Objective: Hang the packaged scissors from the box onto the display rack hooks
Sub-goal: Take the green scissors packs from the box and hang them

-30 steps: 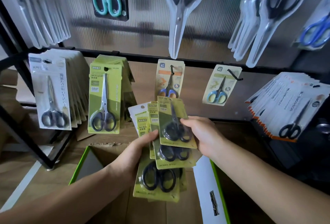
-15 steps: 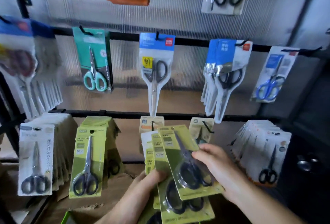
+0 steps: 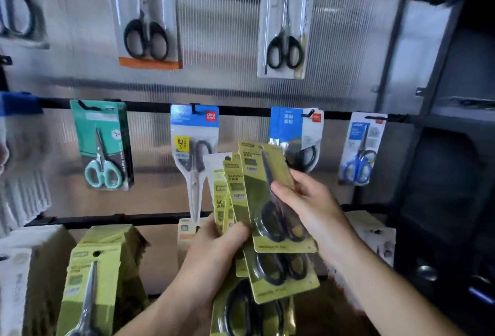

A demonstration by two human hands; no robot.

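Now the left hand [image 3: 214,252] and right hand [image 3: 314,209] grip fanned scissor packs [image 3: 253,182], blades pointing up.

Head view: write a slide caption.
Left hand holds fanned scissor packs; right hand grips the front pack before the display rack.

view: head, single | from: worn on the person's head, close before a black-barred metal display rack [image 3: 150,107] | facing: forward, nearly level, square onto its ribbed translucent plastic back panel [image 3: 219,27] | nearness: left hand [image 3: 214,250] and right hand [image 3: 313,209], holding fanned yellow-green carded scissors packs [image 3: 254,188], low centre within arm's reach | edges: wide-angle bowing, blur
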